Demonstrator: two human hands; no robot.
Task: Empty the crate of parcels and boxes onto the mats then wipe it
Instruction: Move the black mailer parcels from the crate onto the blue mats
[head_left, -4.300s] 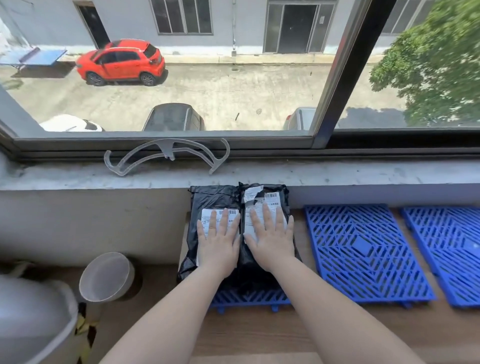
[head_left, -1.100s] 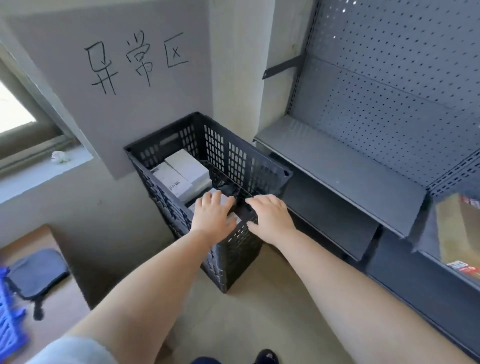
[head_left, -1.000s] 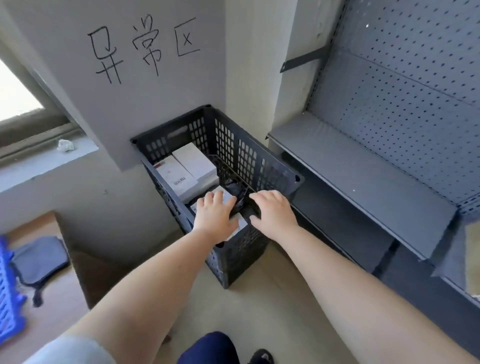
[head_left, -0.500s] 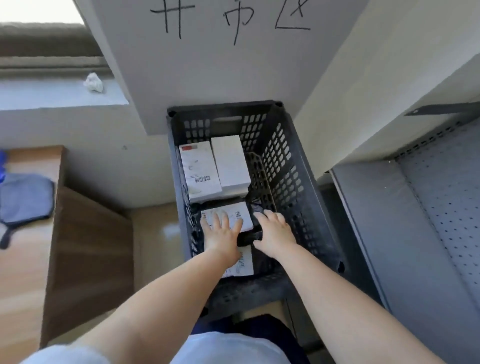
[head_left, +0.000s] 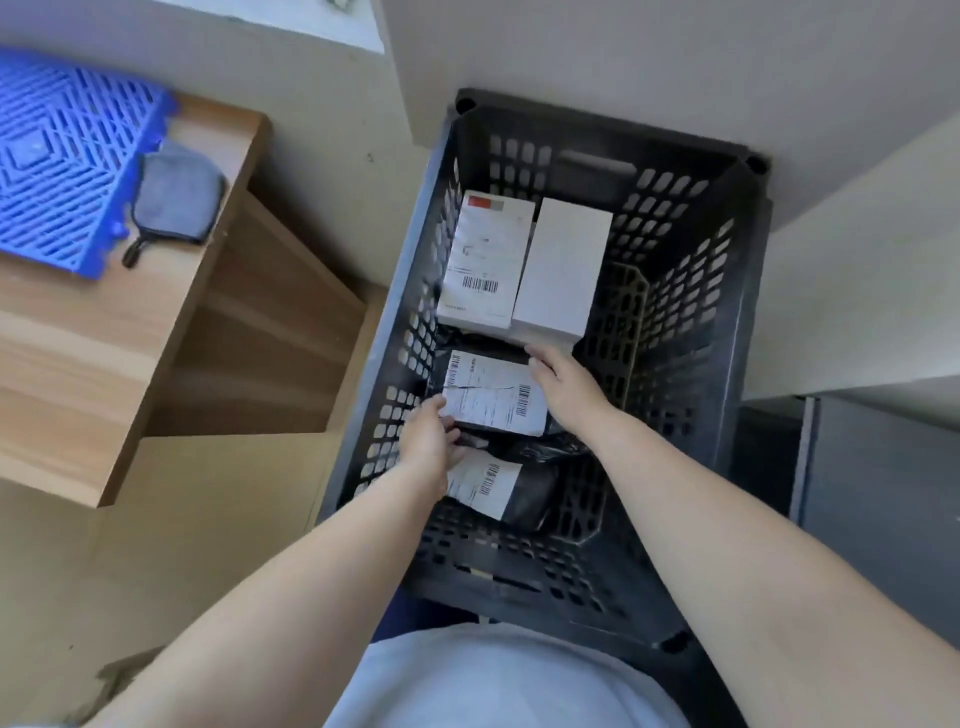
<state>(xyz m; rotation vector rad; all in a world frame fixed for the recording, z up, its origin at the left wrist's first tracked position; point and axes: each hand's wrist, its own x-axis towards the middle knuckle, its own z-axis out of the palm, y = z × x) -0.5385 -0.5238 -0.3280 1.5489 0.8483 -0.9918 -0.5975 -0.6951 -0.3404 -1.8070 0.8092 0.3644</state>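
Observation:
I look straight down into a black slatted crate (head_left: 737, 322) on the floor. At its far end lie two white boxes (head_left: 524, 265) side by side. In the middle is a black parcel (head_left: 493, 397) with white barcode labels. My left hand (head_left: 431, 441) grips its left edge and my right hand (head_left: 563, 387) holds its right edge. Nearer me lies another black parcel (head_left: 498, 486) with a label, partly under my left wrist.
A wooden bench (head_left: 104, 332) stands to the left of the crate, bearing a blue plastic mat (head_left: 57, 150) and a grey cloth (head_left: 174, 195). A grey metal shelf unit (head_left: 878, 499) is on the right. A grey wall runs behind the crate.
I left the parcels on the mats by the window and turned to the crate. My hands moved from flat on top of the middle parcel to its two side edges.

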